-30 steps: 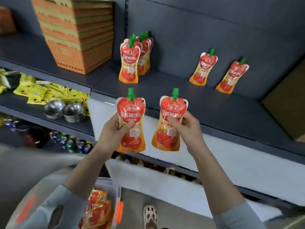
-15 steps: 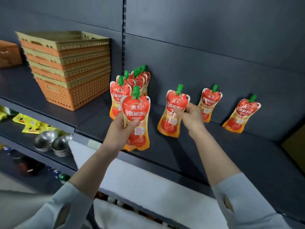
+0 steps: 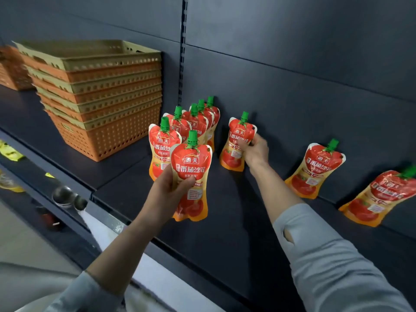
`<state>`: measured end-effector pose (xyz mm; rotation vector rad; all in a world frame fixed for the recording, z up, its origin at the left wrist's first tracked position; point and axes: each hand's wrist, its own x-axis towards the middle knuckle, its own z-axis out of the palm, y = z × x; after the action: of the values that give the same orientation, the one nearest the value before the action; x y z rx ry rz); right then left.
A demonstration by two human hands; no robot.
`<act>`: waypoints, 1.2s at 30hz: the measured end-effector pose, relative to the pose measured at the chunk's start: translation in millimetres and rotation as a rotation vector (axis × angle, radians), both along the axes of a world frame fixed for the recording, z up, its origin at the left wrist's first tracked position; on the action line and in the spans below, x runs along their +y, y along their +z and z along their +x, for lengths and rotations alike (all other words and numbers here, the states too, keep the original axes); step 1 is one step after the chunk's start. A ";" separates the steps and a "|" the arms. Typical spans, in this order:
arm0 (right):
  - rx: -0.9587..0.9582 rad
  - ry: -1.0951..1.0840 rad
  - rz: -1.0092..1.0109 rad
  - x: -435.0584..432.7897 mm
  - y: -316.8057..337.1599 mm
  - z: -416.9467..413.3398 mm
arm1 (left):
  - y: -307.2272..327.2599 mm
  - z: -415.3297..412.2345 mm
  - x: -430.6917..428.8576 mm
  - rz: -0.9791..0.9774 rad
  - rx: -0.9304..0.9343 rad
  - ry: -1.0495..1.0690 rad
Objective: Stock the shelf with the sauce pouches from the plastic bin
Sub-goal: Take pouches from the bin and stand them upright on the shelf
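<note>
My left hand point(image 3: 167, 190) grips a red and yellow sauce pouch point(image 3: 191, 174) with a green cap, held upright above the dark shelf point(image 3: 225, 221). Further back, my right hand point(image 3: 254, 152) pinches a second pouch point(image 3: 236, 143) by its right edge, its base on the shelf and its top near the back panel. A row of several pouches point(image 3: 193, 122) stands to the left of it. Two more pouches lean on the back panel to the right, one point(image 3: 315, 170) nearer and one point(image 3: 380, 197) at the frame's edge. The plastic bin is out of view.
A stack of orange and beige baskets point(image 3: 101, 97) fills the shelf's left part, with another basket stack point(image 3: 11, 68) at the far left. Metal bowls point(image 3: 65, 195) and yellow packets point(image 3: 9, 152) sit on the lower shelves. A white shelf-edge strip point(image 3: 157, 273) runs along the front.
My right hand has carried its pouch back toward the rear panel and set its base on the shelf. My left hand has stayed in front of the row with its pouch. The view has tilted up.
</note>
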<state>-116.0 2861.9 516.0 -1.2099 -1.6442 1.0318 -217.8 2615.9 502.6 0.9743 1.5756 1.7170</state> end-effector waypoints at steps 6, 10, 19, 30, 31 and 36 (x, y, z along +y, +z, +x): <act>0.016 0.044 -0.020 21.5 -2.7 -11.0 | -0.6 2.8 9.1 0.022 -0.036 -0.016; -0.058 0.061 0.014 23.1 -1.6 -7.2 | -1.0 5.8 15.7 0.008 -0.029 -0.028; -0.064 0.303 0.292 -74.1 33.1 38.5 | -7.2 14.7 42.2 -0.008 -0.005 -0.130; -0.129 0.333 0.165 -63.9 29.9 38.0 | -29.9 16.4 76.7 -0.027 0.124 -0.069; -0.155 0.292 0.187 -58.6 29.9 36.1 | -34.9 16.1 78.0 -0.048 0.167 -0.031; -0.265 0.151 0.295 -24.3 19.8 20.9 | -53.2 19.3 88.1 -0.194 0.489 -0.064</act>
<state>-95.2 2837.6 535.8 -1.0703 -2.0388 0.7052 -198.4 2704.0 449.5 1.3974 1.9445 1.3098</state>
